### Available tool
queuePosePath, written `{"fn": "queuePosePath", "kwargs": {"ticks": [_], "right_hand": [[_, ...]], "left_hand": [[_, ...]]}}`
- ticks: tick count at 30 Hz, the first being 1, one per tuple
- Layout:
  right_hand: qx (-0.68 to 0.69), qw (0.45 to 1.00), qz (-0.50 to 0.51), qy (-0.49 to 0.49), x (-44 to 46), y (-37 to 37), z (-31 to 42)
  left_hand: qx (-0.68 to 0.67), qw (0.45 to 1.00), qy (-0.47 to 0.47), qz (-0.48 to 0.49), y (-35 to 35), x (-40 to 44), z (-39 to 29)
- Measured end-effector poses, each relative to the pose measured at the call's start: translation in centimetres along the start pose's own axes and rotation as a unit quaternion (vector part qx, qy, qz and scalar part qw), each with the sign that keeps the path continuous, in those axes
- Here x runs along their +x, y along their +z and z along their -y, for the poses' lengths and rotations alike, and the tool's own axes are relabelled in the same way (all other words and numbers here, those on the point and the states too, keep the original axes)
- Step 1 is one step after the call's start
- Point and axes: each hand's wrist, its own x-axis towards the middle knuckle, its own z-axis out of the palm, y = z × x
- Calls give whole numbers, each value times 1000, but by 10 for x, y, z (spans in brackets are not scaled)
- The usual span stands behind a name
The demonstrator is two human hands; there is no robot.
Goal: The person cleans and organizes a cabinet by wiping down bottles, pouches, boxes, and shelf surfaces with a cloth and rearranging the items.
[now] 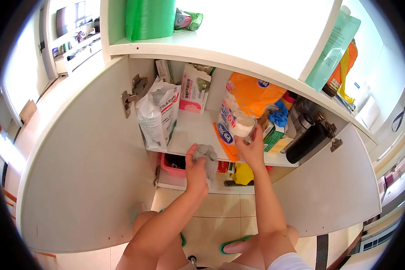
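My left hand is closed around a crumpled grey cloth in front of the middle shelf's edge. My right hand grips a short stack of white paper cups, thumb and fingers at its lower right side. Behind the cups stands an orange and white plastic package with blue oval labels. A white bag with red print stands on the shelf, to the left of both hands. Beyond it, a white and pink packet leans against the back wall.
Two cabinet doors, left and right, stand swung out. Right of the cups are a green box, a blue crumpled item and a black bottle. Below sit a pink basket and a yellow item.
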Motion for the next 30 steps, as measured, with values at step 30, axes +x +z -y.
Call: {"fn": "queuePosePath", "kwargs": {"ticks": [30], "right_hand": [[-81, 985, 131, -74, -52, 44, 54]], "left_hand": [[-109, 986, -81, 98, 9, -11, -29]]}}
